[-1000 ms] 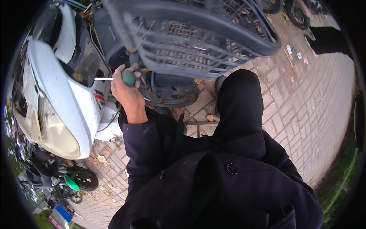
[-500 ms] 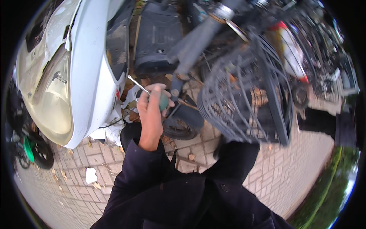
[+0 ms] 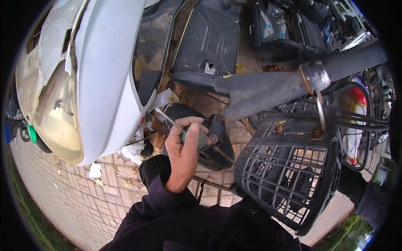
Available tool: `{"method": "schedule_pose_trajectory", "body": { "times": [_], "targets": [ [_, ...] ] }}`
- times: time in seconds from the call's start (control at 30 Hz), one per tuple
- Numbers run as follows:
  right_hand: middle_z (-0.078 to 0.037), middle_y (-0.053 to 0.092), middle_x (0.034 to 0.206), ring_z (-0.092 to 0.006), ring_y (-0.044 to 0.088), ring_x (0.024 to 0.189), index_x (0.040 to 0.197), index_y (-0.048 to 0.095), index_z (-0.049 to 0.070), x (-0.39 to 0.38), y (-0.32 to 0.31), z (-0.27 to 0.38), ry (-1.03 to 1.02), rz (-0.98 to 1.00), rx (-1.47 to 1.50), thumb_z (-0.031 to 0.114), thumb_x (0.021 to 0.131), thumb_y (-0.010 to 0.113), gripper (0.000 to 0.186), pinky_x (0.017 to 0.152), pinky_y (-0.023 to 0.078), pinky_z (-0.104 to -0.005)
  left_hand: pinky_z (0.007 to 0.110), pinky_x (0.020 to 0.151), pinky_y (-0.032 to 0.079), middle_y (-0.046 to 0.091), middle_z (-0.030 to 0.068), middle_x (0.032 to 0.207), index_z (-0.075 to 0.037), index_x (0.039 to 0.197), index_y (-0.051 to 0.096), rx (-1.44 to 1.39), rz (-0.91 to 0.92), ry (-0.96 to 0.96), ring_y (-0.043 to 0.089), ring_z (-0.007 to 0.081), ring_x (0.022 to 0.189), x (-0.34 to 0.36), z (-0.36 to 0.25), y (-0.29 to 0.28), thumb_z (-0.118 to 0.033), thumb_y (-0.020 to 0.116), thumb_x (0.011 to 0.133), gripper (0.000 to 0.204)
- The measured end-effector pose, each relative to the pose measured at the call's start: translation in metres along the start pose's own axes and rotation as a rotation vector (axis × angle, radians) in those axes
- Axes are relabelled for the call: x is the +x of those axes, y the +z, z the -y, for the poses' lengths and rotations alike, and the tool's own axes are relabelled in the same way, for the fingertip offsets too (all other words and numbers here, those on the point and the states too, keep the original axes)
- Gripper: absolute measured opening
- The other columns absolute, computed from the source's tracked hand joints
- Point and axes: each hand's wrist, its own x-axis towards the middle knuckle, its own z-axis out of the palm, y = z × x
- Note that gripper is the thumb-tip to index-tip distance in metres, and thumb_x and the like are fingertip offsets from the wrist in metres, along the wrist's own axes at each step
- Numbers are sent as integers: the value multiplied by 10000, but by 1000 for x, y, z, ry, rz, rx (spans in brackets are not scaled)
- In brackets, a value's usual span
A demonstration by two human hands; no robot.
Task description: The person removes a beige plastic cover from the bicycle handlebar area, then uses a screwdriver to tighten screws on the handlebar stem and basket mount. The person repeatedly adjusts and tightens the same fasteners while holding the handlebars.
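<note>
My left hand [image 3: 182, 152] is closed round a screwdriver, with its fingers wrapped about the rounded green handle [image 3: 196, 139]. The thin metal shaft [image 3: 166, 118] points up and left, toward the lower edge of a white scooter body [image 3: 106, 75]. Just beyond my fingers are a dark fender [image 3: 220, 144] and a small wheel of a bike. To the right, the bike's black plastic basket [image 3: 289, 161] hangs tilted beside my knee. A thick grey tube [image 3: 272, 90] with a metal collar [image 3: 315, 76] crosses above it. My right hand is out of sight.
A dark scooter footboard [image 3: 207, 37] lies beyond the tube. Paper scraps [image 3: 95, 170] and dry leaves are scattered on the brick paving [image 3: 111, 190]. At far right another person's dark-clothed leg [image 3: 370, 203] shows beside the basket. More parked bikes stand at the right rim.
The view has shifted, so the scooter footboard, grey tube and basket show larger and more clearly. My left hand keeps hold of the screwdriver.
</note>
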Motion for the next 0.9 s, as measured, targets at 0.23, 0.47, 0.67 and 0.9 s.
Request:
{"method": "schedule_pose_trajectory", "body": {
  "times": [0.23,0.47,0.67,0.9],
  "targets": [
    [-134,612,782,-226,620,734,1224,530,-87,-15,79,-20,-46,-105,111,509,944,630,666,632,505,-371,229,587,421,680,62,916,-27,1184,612,-50,1,15,644,122,707,-6,-10,-4,-259,538,1083,263],
    [-133,656,826,-235,652,730,1205,603,-26,-23,449,-82,194,-381,741,477,970,625,555,636,537,-392,211,478,330,676,78,911,-32,1220,600,-160,101,-45,639,133,653,-31,-2,-10,-301,540,1075,311],
    [-131,695,865,-243,679,726,1190,666,27,-37,731,-119,502,-372,1345,449,993,621,468,639,565,-410,227,541,367,654,68,988,-36,1289,544,-125,148,-107,632,139,763,-56,-21,-21,-271,602,1009,370],
    [-65,713,914,-156,660,790,1061,692,29,-258,642,-142,518,-1063,869,231,1004,649,214,737,542,-335,229,586,414,685,45,956,18,1535,413,221,511,98,560,83,694,-92,-100,-23,-206,699,965,676]
  ]
}}
